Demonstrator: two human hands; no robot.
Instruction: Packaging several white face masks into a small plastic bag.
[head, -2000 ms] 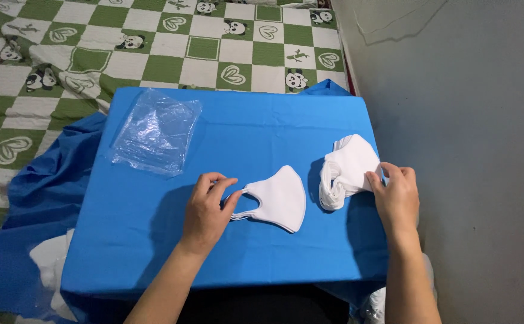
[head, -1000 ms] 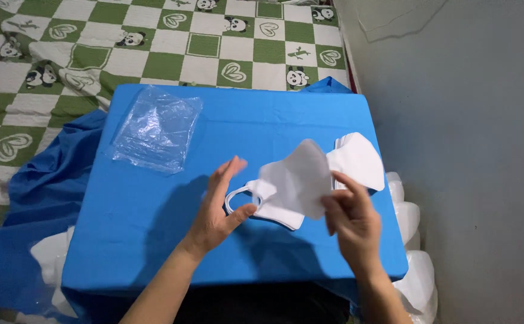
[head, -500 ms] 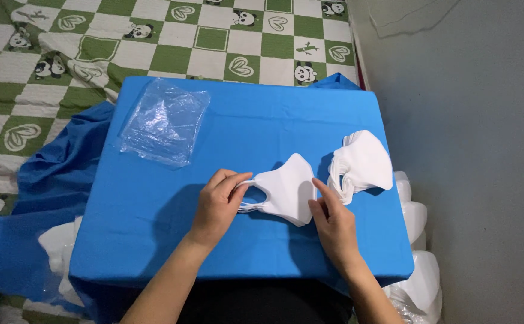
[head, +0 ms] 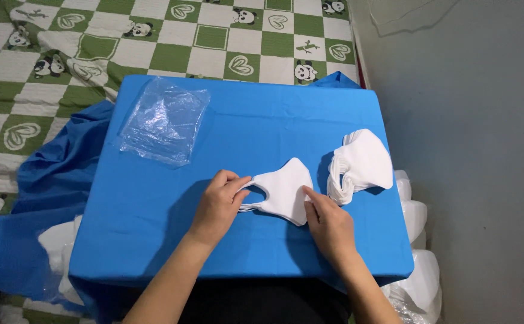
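A single white face mask (head: 283,191) lies flat near the front of the blue-covered surface (head: 154,210), folded in half with its ear loops pointing toward the left hand (head: 219,203). That hand pinches the loop end between curled fingers and thumb, while the right hand (head: 327,221) rests on the mask's lower right edge, fingers mostly extended and pressing down, not gripping it. Just to the right of the mask, apart from it, sits a stack of similar white masks (head: 361,163), bunched and slightly fanned. At the back left of the surface lies a pile of clear plastic bags (head: 165,120), untouched by either hand. Judging by this layout, the mask is flattened but not yet in a bag, and the stack is left to handle. A green and white checked blanket (head: 154,36) lies beyond the surface.
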